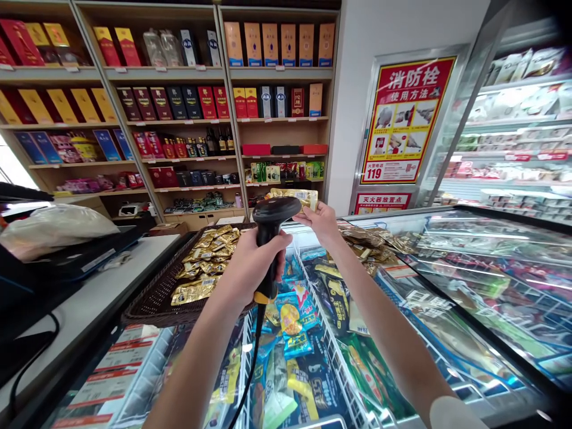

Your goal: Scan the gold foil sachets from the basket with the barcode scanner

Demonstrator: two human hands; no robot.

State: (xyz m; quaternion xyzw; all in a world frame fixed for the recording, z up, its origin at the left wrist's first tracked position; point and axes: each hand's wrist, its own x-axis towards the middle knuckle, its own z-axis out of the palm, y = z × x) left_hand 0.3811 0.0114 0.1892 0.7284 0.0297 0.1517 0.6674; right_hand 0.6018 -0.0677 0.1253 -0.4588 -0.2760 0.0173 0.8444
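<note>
While my left hand (250, 255) encircles the scanner (277, 210) and my right hand (320, 220) pinches a gold packet (292, 193) beyond the far-right corner of the basket (149, 302), scanning seems underway, requiring steady aim.

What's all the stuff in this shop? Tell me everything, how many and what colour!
Handheld barcode scanner: one, black with yellow trim, in the left hand
Flat foil packet: one, gold, in the right hand
Woven basket: one, dark brown, left of the scanner
Shiny packets: many, gold, in the basket
Heaped packets: many, brownish gold, right of the right hand
Bright snack bags: several, mostly blue, in the freezer
Tall boxes: six, orange and blue, top right shelf
Fire-hydrant poster: one, red and yellow, on the wall
Plastic bag: one, whitish, far left
Left hand: one, bare, centre
Right hand: one, bare, right of centre
</note>
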